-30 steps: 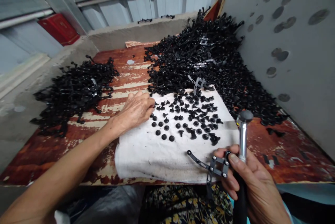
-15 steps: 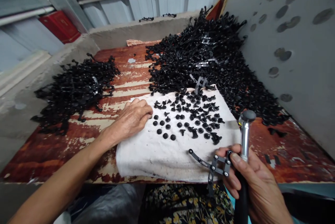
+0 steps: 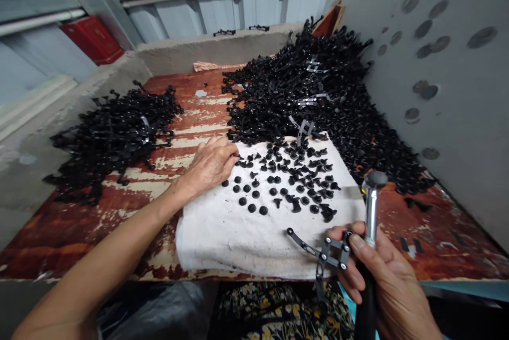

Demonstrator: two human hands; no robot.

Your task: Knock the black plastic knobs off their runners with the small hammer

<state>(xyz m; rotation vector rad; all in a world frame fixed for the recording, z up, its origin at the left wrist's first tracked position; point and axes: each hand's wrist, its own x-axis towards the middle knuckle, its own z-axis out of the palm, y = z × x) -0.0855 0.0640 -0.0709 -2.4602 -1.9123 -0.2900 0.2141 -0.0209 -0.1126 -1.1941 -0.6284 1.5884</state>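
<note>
My left hand [image 3: 214, 164] rests at the cloth's far left edge, fingers curled and tips pressed together beside small black round-headed studs [image 3: 274, 191]; what lies between the tips is hidden. Several studs stand flat-head down in loose rows, while others lie tipped over in a cluster. My right hand [image 3: 392, 271] is wrapped round the black handle of a hammer [image 3: 371, 212], its metal shaft and round head pointing up. That same hand pinches a black hinged bracket [image 3: 326, 250] with bright rivets, between thumb and fingers. One curved arm of the bracket reaches left over the cloth.
A white cloth [image 3: 214, 239] covers the front middle of the worn red-brown table [image 3: 191, 128]. Behind it rises a large heap of black parts [image 3: 286, 85]; a smaller heap [image 3: 119, 138] lies left. A grey panel [image 3: 449, 69] borders the right side. A red box [image 3: 93, 40] sits back left.
My left hand has moved slightly away from me and to the right, uncovering a black stud standing on the cloth. The right hand keeps its hold on the hammer and bracket.
</note>
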